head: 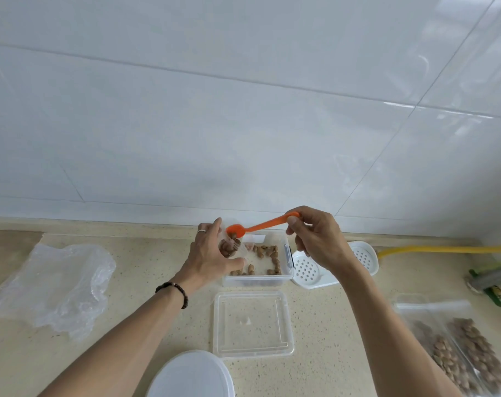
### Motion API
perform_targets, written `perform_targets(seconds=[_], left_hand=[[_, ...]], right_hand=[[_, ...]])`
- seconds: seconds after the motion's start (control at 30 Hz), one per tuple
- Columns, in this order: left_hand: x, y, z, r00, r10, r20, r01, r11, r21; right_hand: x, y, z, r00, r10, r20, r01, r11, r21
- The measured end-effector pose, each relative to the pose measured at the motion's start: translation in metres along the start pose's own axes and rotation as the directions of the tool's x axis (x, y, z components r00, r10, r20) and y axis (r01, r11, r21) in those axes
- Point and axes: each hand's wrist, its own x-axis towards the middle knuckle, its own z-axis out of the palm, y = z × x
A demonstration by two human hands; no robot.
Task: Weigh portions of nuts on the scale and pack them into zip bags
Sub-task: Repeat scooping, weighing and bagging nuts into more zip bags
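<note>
1. Thin clear plastic, the zip bag is gripped by the left hand over the near-left corner of the clear tub; it looks limp and slippery, so hold it best at the mouth.
2. The nuts already in it are small, hard and light, likely to roll if spilled.
3. The right hand pinches the handle of the orange spoon, whose bowl sits at the bag's mouth.
4. The tub keeps a thin ring of nuts around its floor.
5. At 6 o'clock of the tub its lid lies on the bench; at 4 o'clock lie 2 filled bags.
6. At 9 o'clock sits crumpled clear plastic.
</note>
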Motion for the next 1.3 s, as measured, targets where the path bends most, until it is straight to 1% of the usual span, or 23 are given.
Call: perform_targets(seconds=[0.13,0.27,0.37,0.4,0.47,0.57,0.67,0.73,0.8,0.83,0.93,1.0,1.07,1.17,1.2,1.23,1.3], left_hand=[[-0.002,0.004,-0.001,1.000,0.009,-0.011,-0.010,1.000,-0.011],[-0.006,0.011,-0.001,0.999,0.024,-0.035,-0.024,1.000,-0.012],[-0.012,0.016,-0.001,0.998,0.044,-0.044,-0.044,0.999,-0.010],[-0.014,0.018,0.000,0.997,0.052,-0.051,-0.052,0.999,-0.008],[-0.018,0.020,0.000,0.996,0.067,-0.065,-0.068,0.998,-0.004],[-0.027,0.025,0.002,0.993,0.099,-0.068,-0.098,0.995,0.012],[-0.039,0.031,0.006,0.987,0.153,-0.048,-0.152,0.988,0.032],[-0.051,0.035,0.011,0.983,0.184,0.002,-0.184,0.982,0.033],[-0.066,0.038,0.018,0.970,0.234,0.061,-0.237,0.971,0.039],[-0.074,0.039,0.023,0.960,0.267,0.084,-0.272,0.961,0.052],[-0.097,0.043,0.040,0.917,0.371,0.148,-0.384,0.921,0.069],[-0.110,0.046,0.052,0.885,0.426,0.191,-0.444,0.894,0.062],[-0.122,0.048,0.067,0.846,0.479,0.234,-0.500,0.865,0.041],[-0.140,0.051,0.087,0.788,0.524,0.324,-0.574,0.815,0.078],[-0.145,0.051,0.093,0.767,0.541,0.346,-0.599,0.796,0.085],[-0.151,0.051,0.099,0.752,0.547,0.366,-0.612,0.787,0.081],[-0.161,0.048,0.109,0.726,0.552,0.411,-0.631,0.772,0.079]], right_hand=[[-0.007,-0.006,-0.004,1.000,-0.009,-0.029,0.010,1.000,0.028],[-0.015,-0.011,-0.009,0.994,-0.005,-0.109,0.015,0.995,0.095],[-0.026,-0.013,-0.013,0.995,0.002,-0.104,0.007,0.997,0.083],[-0.031,-0.014,-0.015,0.992,0.014,-0.124,-0.003,0.996,0.092],[-0.040,-0.017,-0.017,0.977,0.064,-0.205,-0.028,0.984,0.176],[-0.057,-0.017,-0.018,0.934,0.177,-0.311,-0.066,0.939,0.337],[-0.080,-0.016,-0.017,0.876,0.321,-0.360,-0.071,0.824,0.562],[-0.100,-0.012,-0.015,0.836,0.399,-0.376,-0.040,0.729,0.684],[-0.124,-0.005,-0.013,0.782,0.475,-0.403,0.001,0.646,0.763],[-0.137,-0.001,-0.011,0.743,0.523,-0.418,0.016,0.610,0.792],[-0.180,0.012,-0.003,0.582,0.671,-0.459,0.055,0.531,0.846],[-0.212,0.027,0.006,0.482,0.748,-0.457,0.063,0.491,0.869],[-0.244,0.046,0.018,0.380,0.821,-0.425,0.051,0.441,0.896],[-0.289,0.074,0.038,0.210,0.917,-0.339,0.033,0.340,0.940],[-0.301,0.081,0.044,0.168,0.937,-0.307,0.029,0.307,0.951],[-0.311,0.088,0.048,0.138,0.950,-0.281,0.027,0.279,0.960],[-0.326,0.100,0.054,0.104,0.965,-0.243,0.025,0.241,0.970]])
